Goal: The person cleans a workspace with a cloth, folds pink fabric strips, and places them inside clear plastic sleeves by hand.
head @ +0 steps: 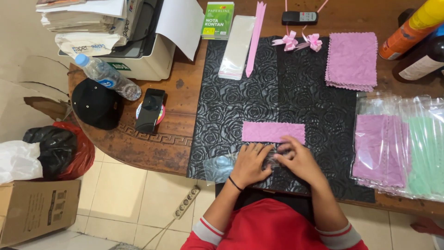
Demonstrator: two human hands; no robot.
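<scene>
Clear plastic sleeve [226, 164] lies flat at the mat's near edge, pinned under both hands (right end hidden). Folded pink cloth [273, 132] lies flat just beyond, long side across.

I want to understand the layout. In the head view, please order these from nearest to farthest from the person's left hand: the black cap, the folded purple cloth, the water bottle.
From the left hand:
1. Folded purple cloth, just above the hand on the black mat.
2. Black cap, far left on the table edge.
3. Water bottle, upper left, beyond the cap.
</scene>
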